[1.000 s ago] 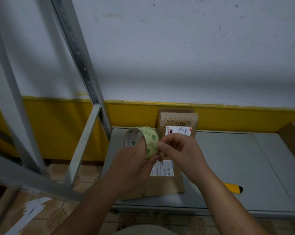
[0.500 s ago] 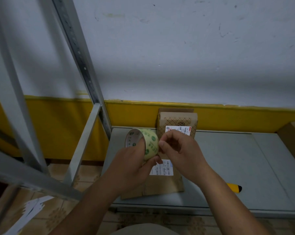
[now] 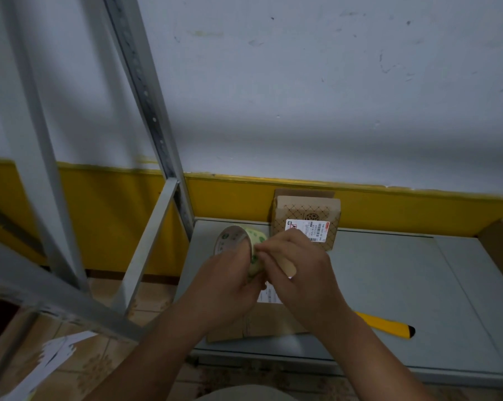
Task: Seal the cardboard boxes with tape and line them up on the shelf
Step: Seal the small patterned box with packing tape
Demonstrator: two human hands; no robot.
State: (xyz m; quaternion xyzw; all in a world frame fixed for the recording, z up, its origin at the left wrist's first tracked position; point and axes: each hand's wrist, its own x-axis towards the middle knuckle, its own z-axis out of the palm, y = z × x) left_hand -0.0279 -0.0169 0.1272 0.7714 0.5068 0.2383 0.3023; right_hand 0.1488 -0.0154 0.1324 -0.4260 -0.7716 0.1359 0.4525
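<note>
1. Two hands meet above the front left part of the shelf (image 3: pixel 403 287), a grey metal deck running along a white and yellow wall.
2. The left hand (image 3: pixel 227 290) grips the roll (image 3: pixel 232 241) of pale tape with green dots, fingers curled round its lower side, and holds it up off the shelf with its open core turned to the left.
3. The right hand (image 3: pixel 300 273) has its fingertips pressed together in a pinch at the roll's outer face. Whether a loose end of tape is between them I cannot tell.
4. Under both hands a flat box (image 3: pixel 273 324) lies on the shelf near its front edge. Its white label shows partly between the wrists, and the hands cover most of its top.
5. An upright box (image 3: pixel 305 212) with a lattice print and a white barcode label stands at the back of the shelf against the yellow band, just behind the hands.
6. A yellow knife (image 3: pixel 389 325) lies on the shelf to the right of the flat box, its black tip pointing right.
7. A side box (image 3: pixel 501 250) shows at the shelf's right end, cut off by the frame.
8. A grey perforated post (image 3: pixel 146 91) rises from the shelf's back left corner.
9. White paper scraps (image 3: pixel 56 351) lie on the tiled floor, left of the shelf and below it.
</note>
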